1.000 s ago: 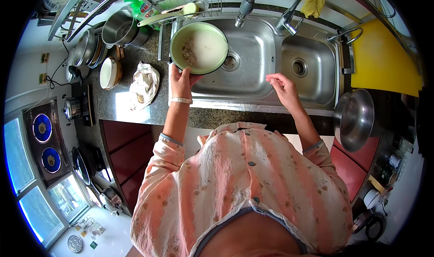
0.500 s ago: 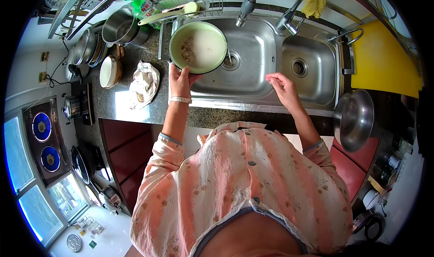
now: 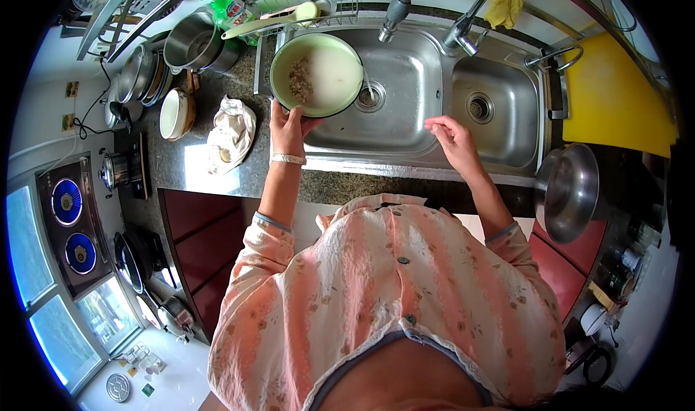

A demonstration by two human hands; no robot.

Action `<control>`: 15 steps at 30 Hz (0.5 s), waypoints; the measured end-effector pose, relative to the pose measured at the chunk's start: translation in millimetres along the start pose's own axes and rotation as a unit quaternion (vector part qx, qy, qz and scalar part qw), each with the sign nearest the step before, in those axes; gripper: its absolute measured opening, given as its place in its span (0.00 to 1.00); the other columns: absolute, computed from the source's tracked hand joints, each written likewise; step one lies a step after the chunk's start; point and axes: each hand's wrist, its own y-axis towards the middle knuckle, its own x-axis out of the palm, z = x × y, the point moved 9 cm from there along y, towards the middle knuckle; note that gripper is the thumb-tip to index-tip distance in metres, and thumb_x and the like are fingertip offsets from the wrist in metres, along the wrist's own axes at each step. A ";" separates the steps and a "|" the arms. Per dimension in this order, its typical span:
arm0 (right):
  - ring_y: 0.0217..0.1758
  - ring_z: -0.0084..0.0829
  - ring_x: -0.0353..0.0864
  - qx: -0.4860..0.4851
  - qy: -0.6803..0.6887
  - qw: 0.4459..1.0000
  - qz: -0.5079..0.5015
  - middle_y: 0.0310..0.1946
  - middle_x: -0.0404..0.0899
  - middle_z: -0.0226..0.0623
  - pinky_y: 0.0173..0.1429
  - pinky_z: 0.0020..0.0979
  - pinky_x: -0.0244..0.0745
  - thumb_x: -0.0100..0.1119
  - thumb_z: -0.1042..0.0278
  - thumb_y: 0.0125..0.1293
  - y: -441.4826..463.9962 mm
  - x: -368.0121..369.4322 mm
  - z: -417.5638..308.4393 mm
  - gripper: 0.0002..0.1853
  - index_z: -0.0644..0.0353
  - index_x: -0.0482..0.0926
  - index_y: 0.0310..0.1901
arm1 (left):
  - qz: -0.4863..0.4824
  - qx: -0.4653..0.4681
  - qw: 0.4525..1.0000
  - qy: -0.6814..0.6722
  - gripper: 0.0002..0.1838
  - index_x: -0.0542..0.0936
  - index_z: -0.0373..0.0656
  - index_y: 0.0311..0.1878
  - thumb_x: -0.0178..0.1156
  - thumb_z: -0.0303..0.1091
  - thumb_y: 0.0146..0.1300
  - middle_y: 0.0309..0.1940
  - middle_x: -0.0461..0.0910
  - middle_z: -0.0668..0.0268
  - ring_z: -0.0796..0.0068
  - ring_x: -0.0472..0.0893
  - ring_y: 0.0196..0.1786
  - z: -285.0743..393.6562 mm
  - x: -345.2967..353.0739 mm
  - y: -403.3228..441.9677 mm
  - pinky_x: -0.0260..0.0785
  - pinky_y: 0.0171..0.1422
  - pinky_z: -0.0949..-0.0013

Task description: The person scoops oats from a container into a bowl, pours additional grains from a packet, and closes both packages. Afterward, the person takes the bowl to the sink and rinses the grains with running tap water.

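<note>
A pale green bowl (image 3: 279, 78) with a dark rim is held by my left hand (image 3: 289, 121), thumb over the near edge. It tilts to the right above the left basin of the steel sink (image 3: 398, 114). Cloudy whitish liquid (image 3: 334, 74) fills its right side, and small brownish grains or pieces (image 3: 300, 82) gather at the left. A thin stream runs off the right rim toward the drain (image 3: 370, 96). My right hand (image 3: 454, 137) hovers over the divider between the basins, fingers loosely stretched and holding nothing.
A crumpled cloth (image 3: 232, 132), a small white pot (image 3: 176, 114) and steel pots (image 3: 192, 45) stand on the left counter. Faucets (image 3: 394, 20) reach over the sink's back. A yellow board (image 3: 615, 96) and a metal basin (image 3: 568, 192) are at the right.
The bowl has tipped slightly further right, and the stream from its rim shows more clearly. More of the brownish pieces are exposed. My right hand has stayed in place.
</note>
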 end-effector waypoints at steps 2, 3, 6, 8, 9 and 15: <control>0.43 0.26 0.82 0.001 0.002 1.000 0.000 0.40 0.83 0.35 0.47 0.27 0.74 0.51 0.69 0.70 0.3 0.2 0.1 0.10 0.61 0.80 0.46 | 0.002 -0.003 1.000 0.004 0.17 0.62 0.38 0.57 0.47 0.20 0.65 0.46 0.76 0.55 0.61 0.84 0.41 -0.8 -0.9 0.6 0.83 0.41 0.65; 0.44 0.26 0.82 0.001 0.003 1.000 0.000 0.40 0.83 0.35 0.47 0.27 0.74 0.51 0.69 0.70 0.4 0.4 0.5 0.10 0.61 0.80 0.46 | 0.002 -0.003 1.000 0.004 0.17 0.62 0.38 0.57 0.47 0.20 0.65 0.46 0.76 0.55 0.61 0.84 0.41 -0.7 -0.7 0.5 0.83 0.41 0.65; 0.44 0.26 0.82 0.004 0.005 1.000 -0.001 0.40 0.83 0.35 0.48 0.27 0.74 0.51 0.69 0.70 0.5 0.4 0.5 0.10 0.62 0.80 0.46 | 0.002 -0.001 1.000 0.000 0.17 0.62 0.38 0.57 0.47 0.20 0.65 0.47 0.76 0.55 0.61 0.84 0.41 -0.2 -0.1 0.3 0.83 0.41 0.65; 0.44 0.26 0.82 0.006 0.005 1.000 -0.002 0.40 0.83 0.35 0.48 0.27 0.73 0.51 0.69 0.70 0.2 0.5 0.1 0.10 0.62 0.80 0.46 | 0.002 0.000 1.000 0.001 0.17 0.62 0.38 0.56 0.47 0.21 0.65 0.47 0.76 0.55 0.61 0.84 0.41 -0.2 -0.1 0.8 0.83 0.41 0.65; 0.44 0.26 0.82 0.007 0.003 1.000 -0.003 0.40 0.83 0.35 0.48 0.27 0.73 0.51 0.69 0.70 0.0 0.8 -0.1 0.10 0.62 0.79 0.46 | 0.002 0.000 1.000 0.001 0.17 0.62 0.38 0.56 0.47 0.21 0.65 0.47 0.76 0.55 0.61 0.84 0.41 -0.5 -0.1 1.0 0.83 0.41 0.65; 0.44 0.25 0.82 -0.001 0.001 1.000 -0.006 0.40 0.83 0.35 0.47 0.27 0.73 0.51 0.69 0.70 -0.1 2.6 1.9 0.10 0.62 0.79 0.46 | 0.002 0.005 1.000 0.003 0.16 0.62 0.38 0.56 0.47 0.21 0.65 0.47 0.76 0.55 0.61 0.84 0.41 0.7 0.5 1.3 0.83 0.41 0.65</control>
